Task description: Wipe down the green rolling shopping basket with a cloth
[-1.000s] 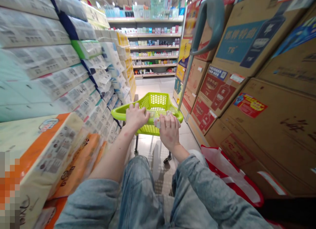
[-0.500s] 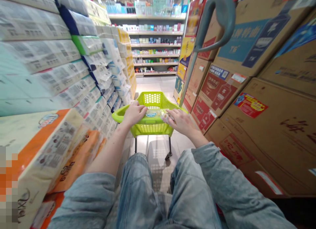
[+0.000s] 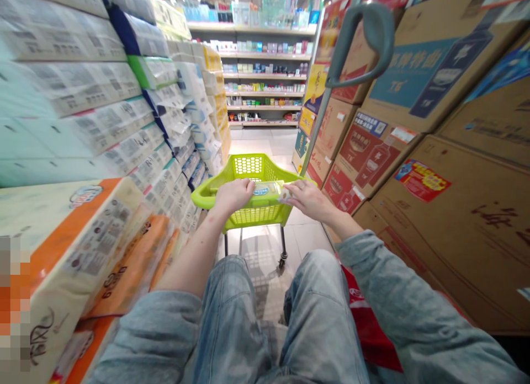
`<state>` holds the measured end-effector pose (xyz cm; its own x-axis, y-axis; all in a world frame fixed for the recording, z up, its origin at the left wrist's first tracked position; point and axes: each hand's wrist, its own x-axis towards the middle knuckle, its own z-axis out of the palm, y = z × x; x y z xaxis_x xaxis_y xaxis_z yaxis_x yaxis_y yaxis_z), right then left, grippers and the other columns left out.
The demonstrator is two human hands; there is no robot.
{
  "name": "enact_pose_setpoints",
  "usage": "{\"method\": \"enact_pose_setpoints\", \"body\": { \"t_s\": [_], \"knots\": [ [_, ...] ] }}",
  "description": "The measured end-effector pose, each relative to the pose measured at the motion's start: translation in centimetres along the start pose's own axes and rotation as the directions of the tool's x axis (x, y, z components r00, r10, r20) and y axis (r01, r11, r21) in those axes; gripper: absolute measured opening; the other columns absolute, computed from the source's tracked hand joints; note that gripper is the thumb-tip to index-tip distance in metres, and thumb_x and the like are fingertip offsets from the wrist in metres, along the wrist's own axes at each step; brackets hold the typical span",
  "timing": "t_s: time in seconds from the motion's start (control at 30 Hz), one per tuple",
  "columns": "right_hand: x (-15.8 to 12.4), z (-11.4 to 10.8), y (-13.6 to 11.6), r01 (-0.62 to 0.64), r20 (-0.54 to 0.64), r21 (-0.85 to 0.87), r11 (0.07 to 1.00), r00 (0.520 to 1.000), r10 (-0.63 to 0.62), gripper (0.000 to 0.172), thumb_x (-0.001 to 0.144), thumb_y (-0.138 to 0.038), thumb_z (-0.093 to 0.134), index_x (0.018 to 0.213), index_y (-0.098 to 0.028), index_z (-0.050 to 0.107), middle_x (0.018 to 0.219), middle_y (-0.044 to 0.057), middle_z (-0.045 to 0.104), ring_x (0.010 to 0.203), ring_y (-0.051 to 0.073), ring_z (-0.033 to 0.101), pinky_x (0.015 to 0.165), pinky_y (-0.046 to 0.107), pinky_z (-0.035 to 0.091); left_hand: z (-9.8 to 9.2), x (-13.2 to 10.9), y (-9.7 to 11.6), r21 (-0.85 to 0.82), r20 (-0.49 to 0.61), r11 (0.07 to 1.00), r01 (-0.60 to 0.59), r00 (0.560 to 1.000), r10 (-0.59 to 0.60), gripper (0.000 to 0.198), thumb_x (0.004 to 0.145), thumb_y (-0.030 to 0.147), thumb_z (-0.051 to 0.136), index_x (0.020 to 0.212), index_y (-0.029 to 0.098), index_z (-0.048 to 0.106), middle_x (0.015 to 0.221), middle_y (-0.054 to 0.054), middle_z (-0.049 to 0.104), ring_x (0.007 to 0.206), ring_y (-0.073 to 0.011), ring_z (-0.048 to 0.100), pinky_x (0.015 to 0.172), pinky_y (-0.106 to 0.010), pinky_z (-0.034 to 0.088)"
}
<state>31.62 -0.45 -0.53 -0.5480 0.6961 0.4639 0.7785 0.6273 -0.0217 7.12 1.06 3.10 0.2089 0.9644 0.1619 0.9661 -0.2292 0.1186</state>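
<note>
A lime-green shopping cart (image 3: 195, 198) with a mesh basket stands in front of my knees. My left hand (image 3: 234, 196) is closed over the left part of its handle, fingers curled across the bar. My right hand (image 3: 311, 202) grips the handle's right end. Between the hands, a pale label (image 3: 261, 191) shows on the bar. Under my right fingertips is a small whitish patterned thing (image 3: 285, 195), too small to identify. In the basket, the visible part shows only mesh walls and floor.
Packs of tissue paper (image 3: 95, 86) are piled along the left, with orange-and-cream packs (image 3: 83, 235) close by. Cardboard cartons (image 3: 455, 207) form the right side. A grey loop handle on a pole (image 3: 337, 53) rises at right. Stocked shelves (image 3: 265, 91) cross the aisle's far end.
Both hands have shifted slightly to the right along with the cart in view. A red thing now shows beside my right leg. The hold on the handle stays.
</note>
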Motion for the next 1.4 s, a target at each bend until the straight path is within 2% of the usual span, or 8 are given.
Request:
{"method": "enact_pose_setpoints", "body": {
  "t_s": [0.13,0.33,0.43,0.53,0.67,1.13,1.27,1.4],
  "knots": [
    [1.1,-0.8,1.8,-0.072,0.066,0.144,0.987,0.996,0.063,0.032,0.097,-0.034,0.034,0.096,-0.017,0.062,0.089,0.006,0.064,0.084,0.017,0.057,0.076,0.028,0.041,0.1,-0.4,0.5,-0.010,-0.015,1.000,0.000,1.000,0.000,0.052,0.093,0.045,0.019,0.098,0.020,0.065,0.107,-0.008,0.068,0.095,-0.0240,0.064,0.080,-0.033,0.047],
    [1.9,-0.3,0.4,-0.331,-0.033,-0.027,0.943,0.943,0.330,0.039,0.096,-0.037,0.032,0.078,-0.019,0.061,0.079,0.005,0.064,0.074,0.016,0.057,0.066,0.026,0.037,0.0,-0.8,1.7,0.003,-0.012,0.997,0.072,0.997,-0.072,0.053,0.093,0.044,0.019,0.100,0.018,0.065,0.104,-0.010,0.068,0.091,-0.0242,0.064,0.079,-0.035,0.048],
    [1.1,0.7,-0.6,-0.295,-0.174,-0.013,0.955,0.942,0.288,0.036,0.096,-0.033,0.032,0.081,-0.017,0.061,0.085,0.008,0.065,0.082,0.019,0.057,0.075,0.030,0.040,0.0,-1.0,1.7,0.007,-0.026,0.994,0.109,0.994,-0.108,0.053,0.093,0.042,0.018,0.100,0.019,0.065,0.103,-0.010,0.069,0.090,-0.0249,0.065,0.077,-0.035,0.048],
    [-0.6,1.9,-1.0,-0.161,-0.330,0.066,0.985,0.928,0.174,0.032,0.095,-0.028,0.032,0.096,-0.016,0.061,0.101,0.011,0.064,0.101,0.022,0.055,0.090,0.038,0.040,0.1,-1.2,1.6,0.012,-0.036,0.993,0.119,0.992,-0.119,0.053,0.093,0.041,0.017,0.100,0.019,0.065,0.101,-0.010,0.069,0.089,-0.0253,0.065,0.076,-0.036,0.049],
    [-2.3,2.8,-0.6,-0.055,-0.403,0.089,0.995,0.911,0.086,0.032,0.093,-0.024,0.038,0.118,-0.018,0.056,0.124,0.011,0.057,0.122,0.023,0.043,0.103,0.047,0.032,0.1,-1.3,1.9,0.014,-0.046,0.995,0.099,0.994,-0.099,0.053,0.094,0.041,0.017,0.101,0.018,0.065,0.100,-0.011,0.068,0.089,-0.0252,0.065,0.077,-0.035,0.048],
    [-0.8,2.6,3.1,-0.240,-0.441,0.202,0.950,0.844,0.307,0.031,0.093,-0.024,0.032,0.089,-0.018,0.062,0.093,0.009,0.065,0.093,0.022,0.056,0.087,0.038,0.042,0.7,-1.1,4.2,-0.028,-0.072,0.992,0.127,0.989,-0.128,0.051,0.094,0.039,0.019,0.100,0.015,0.064,0.100,-0.013,0.067,0.091,-0.0248,0.065,0.079,-0.035,0.047],
    [0.5,3.0,-0.2,-0.363,-0.474,0.182,0.914,0.782,0.405,0.032,0.094,-0.026,0.032,0.085,-0.018,0.062,0.088,0.010,0.065,0.091,0.023,0.056,0.086,0.040,0.043,1.0,-1.1,4.8,-0.045,-0.092,0.987,0.154,0.983,-0.158,0.051,0.094,0.037,0.019,0.102,0.014,0.063,0.099,-0.014,0.067,0.091,-0.0260,0.065,0.079,-0.036,0.047],
    [1.8,4.2,-5.6,-0.319,-0.541,0.205,0.925,0.751,0.379,0.035,0.096,-0.023,0.029,0.113,-0.017,0.059,0.115,0.012,0.062,0.116,0.023,0.051,0.102,0.044,0.036,1.2,-1.1,5.0,-0.048,-0.117,0.985,0.168,0.978,-0.173,0.051,0.094,0.037,0.019,0.102,0.013,0.063,0.099,-0.016,0.066,0.091,-0.0273,0.065,0.077,-0.037,0.048]
  ]
}}
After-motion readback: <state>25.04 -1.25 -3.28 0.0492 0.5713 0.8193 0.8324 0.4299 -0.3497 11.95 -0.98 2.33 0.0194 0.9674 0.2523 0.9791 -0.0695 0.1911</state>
